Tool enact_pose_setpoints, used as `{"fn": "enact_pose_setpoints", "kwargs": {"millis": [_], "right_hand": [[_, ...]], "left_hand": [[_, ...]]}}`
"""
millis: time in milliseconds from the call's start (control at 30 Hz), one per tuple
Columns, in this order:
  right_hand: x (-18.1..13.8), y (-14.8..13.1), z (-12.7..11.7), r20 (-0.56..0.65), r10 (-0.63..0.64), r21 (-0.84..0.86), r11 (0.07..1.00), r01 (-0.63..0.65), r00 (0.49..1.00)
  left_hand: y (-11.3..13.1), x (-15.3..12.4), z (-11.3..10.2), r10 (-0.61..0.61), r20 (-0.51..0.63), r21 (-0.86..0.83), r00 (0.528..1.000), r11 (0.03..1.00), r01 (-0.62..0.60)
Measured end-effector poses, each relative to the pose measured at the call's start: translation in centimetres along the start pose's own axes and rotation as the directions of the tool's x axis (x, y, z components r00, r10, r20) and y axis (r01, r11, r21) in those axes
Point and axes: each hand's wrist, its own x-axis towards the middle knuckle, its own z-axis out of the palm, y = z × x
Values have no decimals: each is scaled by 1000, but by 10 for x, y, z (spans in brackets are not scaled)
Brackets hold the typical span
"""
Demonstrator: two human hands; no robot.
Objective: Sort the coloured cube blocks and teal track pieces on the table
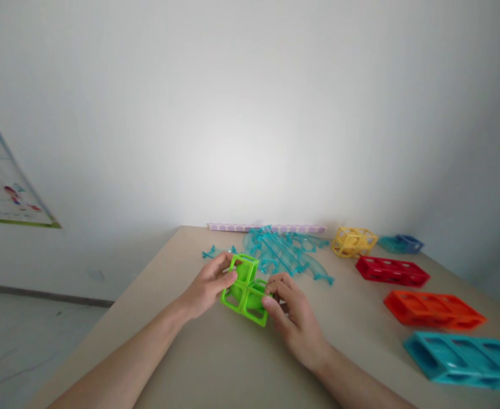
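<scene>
Centre of the frame, low on the beige table (215, 363): both hands were closed on a green open-frame block piece (244, 289) made of joined cube cells; left hand (207, 288) gripped its upper-left cell, fingers curled over the top edge; right hand (294, 315) pinched the lower-right cell, thumb on the near corner; piece was tilted, whether its lower edge touched the table I could not tell. Just behind it, centre frame, lay a heap of clear teal track pieces (281, 253), and behind that a pale purple strip (267, 228) ran along the table's far edge against the white wall (250, 102). Right side of the frame, back to front: yellow frame block (354, 241); small blue and teal blocks (400, 244) at the far right corner, too small to tell apart; red long frame block (392, 271); orange long frame block (433, 311); teal long frame block (465, 355) at lower right, partly cut by the frame edge; all well apart from the hands. Left edge of the frame: a printed poster (0, 176) on the wall, text unreadable.
</scene>
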Motion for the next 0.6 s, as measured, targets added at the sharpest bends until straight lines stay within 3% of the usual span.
{"fn": "enact_pose_setpoints", "kwargs": {"millis": [100, 200, 267, 367, 467, 600], "right_hand": [[-1, 3, 2, 2, 41, 58, 997, -41, 999], [-3, 6, 5, -21, 143, 172, 975, -137, 990], [-4, 8, 6, -60, 264, 258, 936, -241, 963], [-1, 10, 6, -78, 437, 358, 851, -384, 896], [3, 10, 8, 56, 514, 463, 747, -478, 856], [4, 11, 11, 242, 441, 638, 599, -485, 864]], "left_hand": [[1, -1, -1, -9, 56, 136, 998, 991, 1], [4, -3, 0, -114, 112, 207, 987, 974, 89], [5, -3, 0, -155, 108, 152, 982, 979, 138], [5, -3, -1, -114, 74, 29, 991, 993, 112], [4, -3, -4, -40, 56, -49, 998, 998, 43], [4, -4, -8, -20, 107, -37, 994, 999, 24]]}}
